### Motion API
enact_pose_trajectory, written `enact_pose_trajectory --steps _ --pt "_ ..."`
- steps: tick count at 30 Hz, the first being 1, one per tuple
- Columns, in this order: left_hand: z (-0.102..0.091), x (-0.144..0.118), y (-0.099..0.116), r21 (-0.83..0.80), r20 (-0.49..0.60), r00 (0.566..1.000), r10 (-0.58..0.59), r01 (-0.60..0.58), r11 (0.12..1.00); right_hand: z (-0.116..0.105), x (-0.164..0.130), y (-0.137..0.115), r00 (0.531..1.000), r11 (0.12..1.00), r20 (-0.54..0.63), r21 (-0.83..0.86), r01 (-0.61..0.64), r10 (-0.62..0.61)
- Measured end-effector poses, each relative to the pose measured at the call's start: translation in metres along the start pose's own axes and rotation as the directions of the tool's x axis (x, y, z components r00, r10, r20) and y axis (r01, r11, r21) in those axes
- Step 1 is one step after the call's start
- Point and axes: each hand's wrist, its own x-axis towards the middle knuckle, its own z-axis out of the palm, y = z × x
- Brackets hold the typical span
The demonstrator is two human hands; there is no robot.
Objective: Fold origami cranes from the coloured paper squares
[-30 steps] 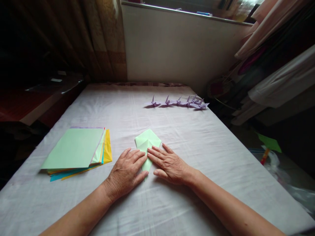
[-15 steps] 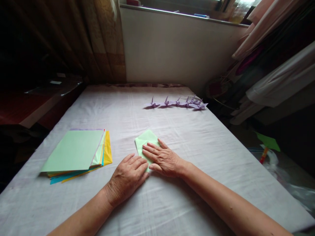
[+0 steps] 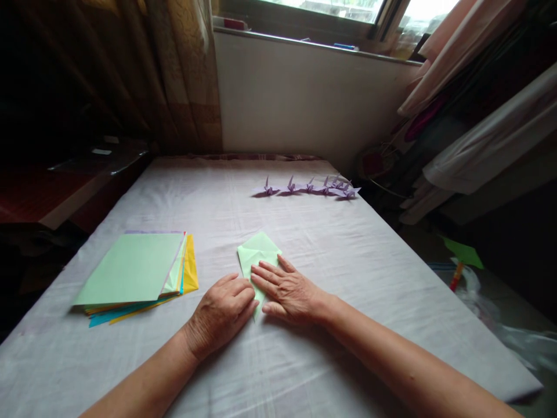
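Note:
A light green sheet of paper, folded into a narrow kite shape, lies in the middle of the table with its long point toward me. My right hand rests flat across its right side, fingers stretched and somewhat apart. At the paper's lower left edge, my left hand has its fingers bent and close together, holding the edge near the point. Part of the folded paper is hidden under both hands.
A stack of coloured paper, pale green on top, lies at the left. Several purple paper cranes stand along the far right of the cloth-covered table. Clothes hang at the right, and a curtain at the back left.
My right hand has slid slightly down the paper, baring more of its folded upper part. The lower point now shows between my hands. The camera view has tilted up a little.

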Motion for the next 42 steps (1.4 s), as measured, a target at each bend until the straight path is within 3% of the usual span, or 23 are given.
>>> enact_pose_trajectory --steps 3,6,10,13,16,19,22,26,30,33,38,42 --pt "0.001 0.0 -0.01 -0.007 -0.022 0.999 -0.045 0.045 0.999 0.002 -0.013 -0.011 0.997 0.996 0.053 0.073 0.059 -0.063" --pt "0.003 0.002 -0.025 0.053 0.025 0.992 -0.127 0.125 0.991 0.0 -0.019 -0.017 0.992 0.99 0.074 0.106 0.098 -0.106" --pt "0.006 0.007 -0.039 0.151 0.1 0.957 -0.273 0.257 0.955 -0.001 -0.022 -0.02 0.986 0.984 0.075 0.106 0.141 -0.149" --pt "0.008 0.01 -0.041 0.191 0.081 0.943 -0.324 0.304 0.933 0.0 -0.022 -0.018 0.984 0.981 0.047 0.099 0.169 -0.174" --pt "0.009 0.01 -0.038 0.215 0.061 0.951 -0.304 0.285 0.934 0.004 -0.019 -0.012 0.993 0.991 -0.002 0.059 0.116 -0.117" --pt "0.01 0.009 -0.036 0.231 0.04 0.956 -0.291 0.275 0.933 0.007 -0.012 -0.004 0.99 0.996 -0.116 -0.001 -0.086 0.085" --pt "0.011 0.013 -0.04 0.227 0.029 0.959 -0.283 0.269 0.936 0.009 -0.003 0.003 0.925 0.959 -0.261 0.017 -0.283 0.277" --pt "0.012 0.027 -0.051 0.178 0.083 0.956 -0.283 0.265 0.948 0.006 0.01 0.012 0.87 0.93 -0.328 0.104 -0.353 0.368" --pt "0.005 0.039 -0.066 0.062 0.218 0.936 -0.277 0.27 0.961 -0.001 0.021 0.021 0.88 0.938 -0.323 0.142 -0.317 0.347" --pt "-0.004 0.039 -0.074 -0.01 0.257 0.932 -0.255 0.266 0.964 -0.008 0.026 0.024 0.902 0.957 -0.321 0.122 -0.264 0.289" --pt "-0.017 0.029 -0.081 -0.093 0.219 0.949 -0.228 0.252 0.963 -0.018 0.029 0.026 0.917 0.973 -0.327 0.068 -0.219 0.229" --pt "-0.025 0.014 -0.074 -0.062 0.136 0.984 -0.118 0.127 0.99 -0.03 0.023 0.03 0.922 0.992 -0.371 -0.016 -0.129 0.114"
